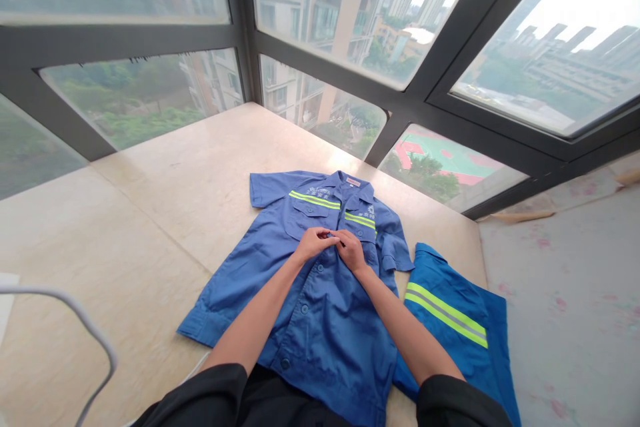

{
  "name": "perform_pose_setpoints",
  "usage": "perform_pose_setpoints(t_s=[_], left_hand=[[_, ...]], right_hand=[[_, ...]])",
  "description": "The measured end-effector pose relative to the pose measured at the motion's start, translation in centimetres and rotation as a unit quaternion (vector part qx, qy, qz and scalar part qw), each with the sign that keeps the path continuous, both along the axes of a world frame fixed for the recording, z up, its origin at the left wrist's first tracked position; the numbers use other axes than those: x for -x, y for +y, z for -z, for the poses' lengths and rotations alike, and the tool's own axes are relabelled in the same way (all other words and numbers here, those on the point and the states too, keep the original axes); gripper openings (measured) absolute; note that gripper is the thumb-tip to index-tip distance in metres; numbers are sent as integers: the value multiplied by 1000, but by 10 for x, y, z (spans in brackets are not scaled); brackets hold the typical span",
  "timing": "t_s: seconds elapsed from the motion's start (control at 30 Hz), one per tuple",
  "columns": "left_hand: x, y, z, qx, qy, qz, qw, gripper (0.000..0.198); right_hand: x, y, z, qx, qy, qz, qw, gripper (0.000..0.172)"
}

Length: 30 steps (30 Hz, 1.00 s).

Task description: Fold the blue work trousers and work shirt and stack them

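A blue short-sleeved work shirt [345,320] lies face up, its collar pointing away from me. Yellow-green and grey stripes cross the chest above the pockets. At chest height, my left hand [316,242] and my right hand [351,250] meet over the front placket. The fingers of both are pinched together on the shirt's edge; whatever button lies between them is hidden. Below the hands, several buttons run down the placket to the hem. Above them the shirt front parts slightly toward the collar.
Another blue garment [450,360] with a reflective stripe lies folded at the right, by the wallpapered wall [560,320]. A grey-white cable [95,333] curves at the lower left. Dark window frames [320,70] border the pale stone ledge [150,213].
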<state>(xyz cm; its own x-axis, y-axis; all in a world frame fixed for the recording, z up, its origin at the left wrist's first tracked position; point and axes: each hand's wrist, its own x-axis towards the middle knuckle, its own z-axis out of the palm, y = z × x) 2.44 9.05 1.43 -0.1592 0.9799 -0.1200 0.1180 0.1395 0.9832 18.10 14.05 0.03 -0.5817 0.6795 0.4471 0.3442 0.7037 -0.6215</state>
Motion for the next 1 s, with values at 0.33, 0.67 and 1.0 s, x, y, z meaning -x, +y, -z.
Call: perform_pose_setpoints(t_s=[0.33, 0.67, 1.0], left_hand=[[-1, -2, 4, -41, 258, 67, 963, 37], [-6, 1, 1, 12, 333, 85, 939, 34], [-3, 7, -3, 58, 284, 53, 956, 31]], right_hand=[[-6, 13, 2, 61, -21, -31, 997, 24], [-1, 15, -14, -4, -202, -9, 979, 21], [12, 8, -19, 28, -249, 92, 964, 15]])
